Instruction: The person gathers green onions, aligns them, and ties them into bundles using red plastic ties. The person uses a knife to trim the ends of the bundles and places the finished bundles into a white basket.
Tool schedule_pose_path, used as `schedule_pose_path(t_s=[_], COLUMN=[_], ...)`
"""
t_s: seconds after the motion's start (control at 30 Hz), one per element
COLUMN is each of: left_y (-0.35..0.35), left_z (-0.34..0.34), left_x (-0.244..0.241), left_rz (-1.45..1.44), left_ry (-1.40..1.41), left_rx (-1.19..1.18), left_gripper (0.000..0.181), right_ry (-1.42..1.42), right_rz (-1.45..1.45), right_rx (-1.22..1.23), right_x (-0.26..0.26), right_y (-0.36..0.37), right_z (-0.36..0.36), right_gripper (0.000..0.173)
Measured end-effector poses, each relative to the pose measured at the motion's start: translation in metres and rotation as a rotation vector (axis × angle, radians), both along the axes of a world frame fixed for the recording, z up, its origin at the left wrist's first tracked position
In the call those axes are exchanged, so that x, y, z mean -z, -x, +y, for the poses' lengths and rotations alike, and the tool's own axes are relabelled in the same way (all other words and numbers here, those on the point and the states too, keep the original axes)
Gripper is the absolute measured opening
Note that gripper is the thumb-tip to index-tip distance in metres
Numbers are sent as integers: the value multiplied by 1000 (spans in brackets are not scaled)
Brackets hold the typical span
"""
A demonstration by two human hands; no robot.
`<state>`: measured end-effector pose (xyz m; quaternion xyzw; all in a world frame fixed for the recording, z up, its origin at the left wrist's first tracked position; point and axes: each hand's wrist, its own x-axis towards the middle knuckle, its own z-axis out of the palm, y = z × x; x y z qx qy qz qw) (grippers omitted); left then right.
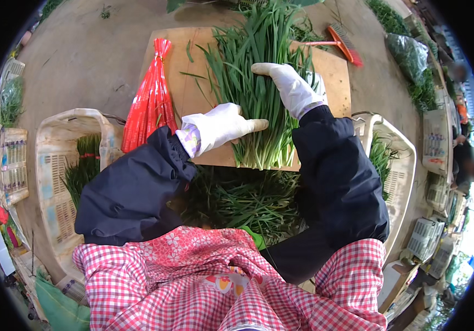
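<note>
A large heap of long, flat green leaves, like garlic chives (262,91), lies lengthwise on a wooden board (328,82), pale stem ends towards me. My left hand (220,126), in a white glove, rests on the lower left of the heap with its fingers stretched over the stems. My right hand (288,87), gloved too, lies on the right side of the leaves, thumb and fingers apart. Neither hand is closed around a bunch. Left of the heap, a tied bundle of red plastic ties or strips (150,103) lies on the board's edge.
A white plastic basket (53,173) with banded green bunches (88,153) stands at left. Another basket (402,178) with greens is at right. Loose leaves (257,198) lie below the board. A red broom (342,43) lies beyond it. People are at the far right edge.
</note>
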<state>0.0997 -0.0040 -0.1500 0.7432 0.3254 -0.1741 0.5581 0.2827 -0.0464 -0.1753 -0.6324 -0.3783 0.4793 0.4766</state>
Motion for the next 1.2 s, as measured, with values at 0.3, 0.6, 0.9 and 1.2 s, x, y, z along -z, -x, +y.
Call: schedule_pose_path(t_s=[0.3, 0.6, 0.9, 1.2], left_y=[-20, -31, -20, 24], left_z=[-5, -6, -16, -72], left_x=[32, 41, 110, 65], left_rz=[122, 183, -170, -133], left_ry=[-212, -105, -497, -175], left_rx=[67, -34, 1, -750], left_gripper=[68, 58, 23, 35], right_ry=[-118, -267, -486, -535], right_rz=[26, -349, -581, -770], right_rx=[415, 361, -288, -201], right_x=[29, 17, 21, 60], right_y=[18, 1, 50, 30], right_z=[-2, -51, -39, -41], right_gripper=[62, 70, 18, 15])
